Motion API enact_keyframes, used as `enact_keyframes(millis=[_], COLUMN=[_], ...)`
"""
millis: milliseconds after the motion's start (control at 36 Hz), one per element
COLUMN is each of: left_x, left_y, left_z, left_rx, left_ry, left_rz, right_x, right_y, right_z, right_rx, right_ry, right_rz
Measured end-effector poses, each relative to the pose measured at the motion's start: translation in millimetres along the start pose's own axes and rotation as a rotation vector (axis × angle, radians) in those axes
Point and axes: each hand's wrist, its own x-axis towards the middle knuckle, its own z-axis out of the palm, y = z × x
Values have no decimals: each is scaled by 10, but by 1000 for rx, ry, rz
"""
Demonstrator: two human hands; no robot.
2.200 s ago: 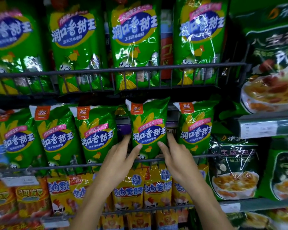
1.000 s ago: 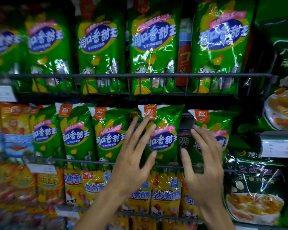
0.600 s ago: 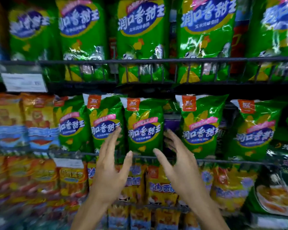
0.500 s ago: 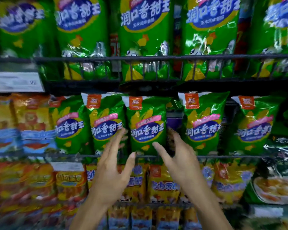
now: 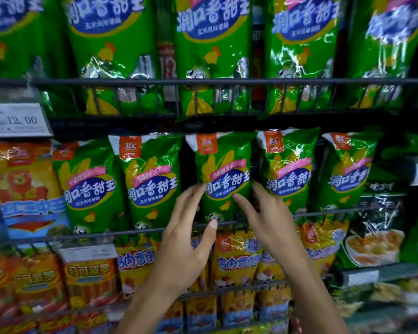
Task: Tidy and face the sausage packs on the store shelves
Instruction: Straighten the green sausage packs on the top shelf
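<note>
We see the green sausage pack (image 5: 223, 179) upright in the mid row, behind a thin black wire rail (image 5: 131, 233) that crosses its lower part. It's glossy crinkled plastic film, pillow-shaped, w/ an orange brand square at top and a blue oval label. Our left hand (image 5: 186, 239) has straight, spread fingers; the tips lie at the pack's left edge, thumb out over the rail, nothing gripped. Our right hand (image 5: 268, 220) is also open, thumb laid on the pack's lower front, fingers reaching into the gap between it and the next pack to the right (image 5: 286, 169); whether those fingers curl behind we can't tell.

Same green packs (image 5: 152, 179) stand just beside on both sides. Bigger green bags (image 5: 210, 51) fill the shelf above behind another black rail, yellow packs (image 5: 237, 259) sit in the row below, orange ones (image 5: 22, 186) at left, a white price tag (image 5: 16, 120) reading 12.00 upper left.

Vs 0.5 s ago: both hands have closed in on this pack, fingertips higher up its sides, and the view is closer to the shelf
</note>
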Motion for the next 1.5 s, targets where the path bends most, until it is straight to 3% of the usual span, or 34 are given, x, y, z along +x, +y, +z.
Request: enact_keyframes(millis=[194,417,611,694,778,861,917,1167,1306,1500], left_x=[-3,76,38,43,135,294,404,532,554,657], left_y=[-82,42,33,51,86,136,149,101,155,216], left_z=[40,66,137,134,105,101,115,125,128,272], left_rx=[84,91,148,166,255,369,410,471,543,598], left_ry=[-39,-57,-74,46,166,137,92,52,106,46], left_rz=[-100,-65,-65,3,155,325,348,348,395,348], right_x=[-138,-108,-143,-201,-223,-137,-46,111,113,192], right_y=[14,-44,15,44,-26,-87,-124,-175,-6,339], right_z=[69,79,57,62,31,20,29,-18,-233,-444], right_rx=[65,29,14,95,186,165,118,42,90,-170], right_ry=[22,100,42,39,164,226,197,177,369,338], right_rz=[-17,-58,-88,-78,-147,-366,-438,-436,-432,-335])
